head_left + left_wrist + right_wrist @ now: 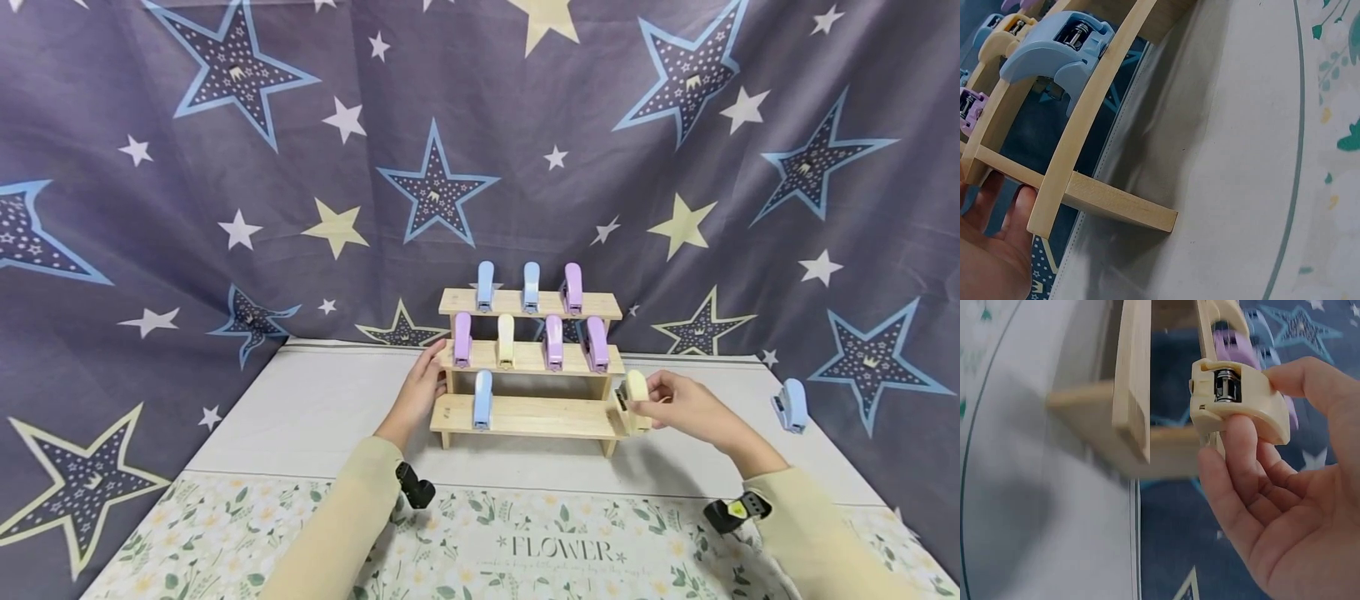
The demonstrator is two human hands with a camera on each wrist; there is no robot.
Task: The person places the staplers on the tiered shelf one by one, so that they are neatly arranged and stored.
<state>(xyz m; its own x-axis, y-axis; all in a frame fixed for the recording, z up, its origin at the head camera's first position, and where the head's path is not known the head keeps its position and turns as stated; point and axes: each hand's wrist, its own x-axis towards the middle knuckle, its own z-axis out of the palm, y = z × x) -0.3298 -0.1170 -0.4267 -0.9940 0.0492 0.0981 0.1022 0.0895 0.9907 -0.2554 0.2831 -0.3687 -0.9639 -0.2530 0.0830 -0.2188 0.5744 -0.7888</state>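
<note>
My right hand (690, 408) pinches a cream hole punch (637, 396) beside the right end of the bottom shelf. In the right wrist view, a metal spring shows in the window of the cream hole punch (1247, 397), between thumb and fingers. My left hand (416, 396) grips the left end of a three-tier wooden rack (540, 412) near its middle tier; some fingertips are hidden behind the wood in the left wrist view. On the bottom shelf stands one blue hole punch (483, 400). The middle shelf bears a cream hole punch (506, 342) and three purple ones.
Two blue hole punches and a purple hole punch (572, 288) stand on the top shelf. Another blue hole punch (791, 406) lies on the table at the far right. A floral mat (300, 517) covers the front; a starry curtain (525, 208) hangs behind.
</note>
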